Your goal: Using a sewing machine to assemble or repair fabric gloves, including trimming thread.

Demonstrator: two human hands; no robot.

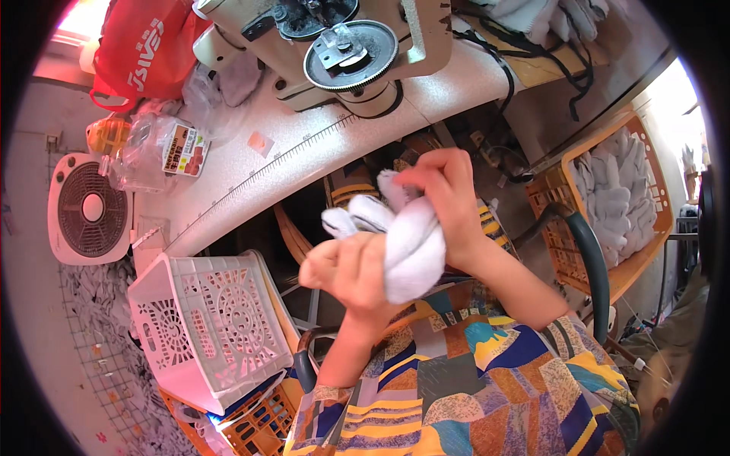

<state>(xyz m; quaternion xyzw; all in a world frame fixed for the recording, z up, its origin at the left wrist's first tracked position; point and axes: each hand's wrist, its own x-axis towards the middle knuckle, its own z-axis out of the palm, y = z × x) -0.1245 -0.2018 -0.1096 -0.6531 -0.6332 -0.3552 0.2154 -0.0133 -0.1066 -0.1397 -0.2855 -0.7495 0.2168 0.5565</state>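
We have the pale worktable (224, 156) crossing the upper half of the frame, with a machine (350, 57) bearing a round toothed plate at top centre. The white lattice crate (185, 327) occupies the lower left; the orange basket (622, 283), loaded with white gloves (620, 197), sits at right. The white knit bundle (414, 254) is at frame centre, held clear of the table. We curl the left hand (346, 270) around its lower left side and pinch its upper right part with the right hand (452, 194). We judge the step in hand as two-handed shaping; the next move calls for one firm grip while the other shifts.
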